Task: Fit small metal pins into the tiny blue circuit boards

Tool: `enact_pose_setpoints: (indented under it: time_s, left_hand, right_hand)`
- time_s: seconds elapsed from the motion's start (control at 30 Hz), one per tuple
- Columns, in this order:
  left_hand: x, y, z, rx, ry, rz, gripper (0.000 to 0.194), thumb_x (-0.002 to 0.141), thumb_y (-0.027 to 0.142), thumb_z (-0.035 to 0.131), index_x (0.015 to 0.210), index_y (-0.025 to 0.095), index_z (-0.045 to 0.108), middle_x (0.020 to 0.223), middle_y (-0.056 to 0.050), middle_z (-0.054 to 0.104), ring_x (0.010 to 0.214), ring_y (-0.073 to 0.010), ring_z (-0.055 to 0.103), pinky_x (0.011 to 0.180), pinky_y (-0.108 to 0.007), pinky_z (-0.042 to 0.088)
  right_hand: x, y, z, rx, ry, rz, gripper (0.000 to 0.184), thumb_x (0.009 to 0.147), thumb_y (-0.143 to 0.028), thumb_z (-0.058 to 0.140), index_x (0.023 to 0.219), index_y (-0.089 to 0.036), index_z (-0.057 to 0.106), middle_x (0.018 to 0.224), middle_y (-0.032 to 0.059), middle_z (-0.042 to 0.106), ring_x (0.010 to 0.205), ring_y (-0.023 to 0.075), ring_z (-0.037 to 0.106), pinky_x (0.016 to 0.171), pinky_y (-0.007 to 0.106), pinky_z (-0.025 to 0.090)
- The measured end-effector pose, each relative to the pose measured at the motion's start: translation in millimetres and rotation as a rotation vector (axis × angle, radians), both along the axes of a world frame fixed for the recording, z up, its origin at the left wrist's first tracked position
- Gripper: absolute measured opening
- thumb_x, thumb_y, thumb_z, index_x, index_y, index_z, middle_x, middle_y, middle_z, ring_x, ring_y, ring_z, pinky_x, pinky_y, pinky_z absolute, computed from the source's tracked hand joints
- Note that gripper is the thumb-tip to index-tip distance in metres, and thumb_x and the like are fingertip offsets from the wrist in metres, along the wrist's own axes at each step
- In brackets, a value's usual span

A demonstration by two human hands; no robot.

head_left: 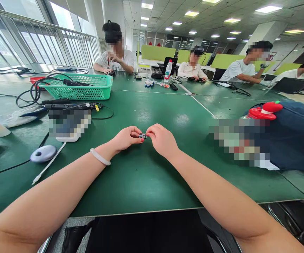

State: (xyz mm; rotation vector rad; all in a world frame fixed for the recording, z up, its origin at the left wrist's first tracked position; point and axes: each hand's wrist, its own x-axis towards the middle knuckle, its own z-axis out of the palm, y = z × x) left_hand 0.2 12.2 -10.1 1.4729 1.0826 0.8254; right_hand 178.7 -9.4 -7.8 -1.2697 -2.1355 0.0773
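Between my two hands, just above the green table (141, 182), is a small dark piece with light markings, which looks like a little circuit board (142, 136). My left hand (127, 138) pinches its left side between thumb and fingers. The fingertips of my right hand (162, 140) are pressed together at the piece's right end. Whether they grip the board itself or some tiny part on it, I cannot make out. A pale bangle (100, 157) circles my left wrist.
Left of my hands lie a grey-blue round device (44, 154), a white cable (49, 163) and a green basket (80, 92) with black cables. At right is a dark blue cloth bag (294, 140) with a red item (264, 111). Across the table sit several people, near a water bottle (168, 72).
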Motion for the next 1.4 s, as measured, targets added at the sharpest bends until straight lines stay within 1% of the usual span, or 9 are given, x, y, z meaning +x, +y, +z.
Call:
enact_pose_setpoints:
  time_s: [0.33, 0.5, 0.63, 0.73, 0.83, 1.0, 1.17, 1.27, 1.4]
  left_hand:
    - [-0.7, 2.1, -2.2, 0.011, 0.021, -0.042, 0.031, 0.056, 0.021, 0.076, 0.078, 0.016, 0.055, 0.071, 0.002, 0.065, 0.069, -0.0121, 0.06, 0.076, -0.032, 0.046]
    - [-1.4, 2.1, -1.6, 0.007, 0.028, -0.032, 0.031, 0.057, 0.022, 0.075, 0.08, 0.016, 0.056, 0.072, 0.001, 0.065, 0.07, -0.0121, 0.06, 0.076, -0.031, 0.046]
    - [-1.8, 2.2, -1.8, 0.002, -0.022, -0.001, 0.031, 0.058, 0.023, 0.076, 0.08, 0.016, 0.055, 0.072, 0.0, 0.066, 0.071, -0.013, 0.061, 0.076, -0.032, 0.046]
    - [-2.1, 2.8, -1.8, 0.003, -0.063, 0.013, 0.032, 0.057, 0.022, 0.077, 0.079, 0.015, 0.056, 0.074, -0.001, 0.066, 0.072, -0.0129, 0.06, 0.077, -0.032, 0.046]
    - [-2.3, 2.3, -0.3, -0.047, -0.109, 0.013, 0.031, 0.057, 0.023, 0.077, 0.081, 0.015, 0.058, 0.075, -0.002, 0.066, 0.073, -0.0125, 0.06, 0.078, -0.032, 0.046]
    - [-1.1, -2.0, 3.4, -0.222, -0.276, -0.033, 0.027, 0.064, 0.027, 0.074, 0.085, 0.014, 0.063, 0.086, -0.004, 0.066, 0.079, -0.0122, 0.06, 0.084, -0.032, 0.046]
    - [0.3, -0.8, 2.6, -0.228, -0.274, -0.038, 0.028, 0.063, 0.024, 0.075, 0.086, 0.014, 0.063, 0.087, -0.005, 0.066, 0.079, -0.0128, 0.061, 0.085, -0.032, 0.046]
    - [-10.3, 7.2, 3.5, -0.099, -0.105, 0.129, 0.026, 0.062, 0.024, 0.073, 0.084, 0.015, 0.062, 0.088, -0.007, 0.067, 0.081, -0.0177, 0.063, 0.082, -0.035, 0.047]
    - [-47.0, 21.8, 9.4, 0.339, 0.575, 0.488, 0.018, 0.063, 0.023, 0.066, 0.081, 0.018, 0.067, 0.08, -0.008, 0.067, 0.086, -0.0291, 0.062, 0.084, -0.041, 0.043]
  right_hand:
    - [-4.8, -0.8, -5.4, -0.026, -0.099, -0.002, 0.02, 0.09, -0.021, 0.04, 0.084, -0.02, 0.059, 0.09, 0.0016, 0.06, 0.068, 0.0109, 0.053, 0.06, 0.023, 0.034]
    - [-3.4, -2.7, -2.5, -0.018, -0.064, -0.005, 0.022, 0.09, -0.022, 0.039, 0.087, -0.02, 0.06, 0.091, 0.0021, 0.061, 0.072, 0.0117, 0.054, 0.061, 0.023, 0.035]
    - [-1.3, -3.8, 1.0, -0.064, -0.035, -0.017, 0.018, 0.088, -0.026, 0.046, 0.099, -0.02, 0.06, 0.093, 0.0029, 0.061, 0.072, 0.0117, 0.055, 0.06, 0.023, 0.037]
    - [-0.7, -3.4, 1.2, -0.089, -0.042, -0.019, 0.017, 0.086, -0.029, 0.05, 0.096, -0.02, 0.06, 0.091, 0.0023, 0.061, 0.071, 0.0116, 0.055, 0.06, 0.023, 0.037]
    - [-1.6, -3.1, 0.1, -0.088, -0.037, -0.015, 0.016, 0.087, -0.032, 0.049, 0.09, -0.02, 0.06, 0.089, 0.0023, 0.061, 0.071, 0.0115, 0.055, 0.06, 0.023, 0.037]
    - [-7.4, -4.4, -3.9, -0.081, -0.045, -0.022, 0.018, 0.085, -0.037, 0.052, 0.084, -0.02, 0.057, 0.087, 0.0023, 0.061, 0.069, 0.0116, 0.055, 0.059, 0.023, 0.037]
    - [-11.7, -3.0, -9.2, -0.081, -0.075, 0.015, 0.02, 0.084, -0.039, 0.052, 0.085, -0.02, 0.057, 0.089, 0.0021, 0.061, 0.072, 0.0117, 0.056, 0.06, 0.023, 0.037]
    - [-5.9, 2.7, -9.7, -0.1, -0.045, -0.016, 0.02, 0.085, -0.04, 0.052, 0.088, -0.021, 0.057, 0.09, 0.0016, 0.061, 0.071, 0.0112, 0.056, 0.06, 0.023, 0.037]
    - [10.2, 13.8, -7.9, -0.195, 0.002, -0.095, 0.02, 0.086, -0.036, 0.048, 0.09, -0.02, 0.059, 0.085, 0.0022, 0.061, 0.068, 0.0112, 0.054, 0.059, 0.024, 0.037]
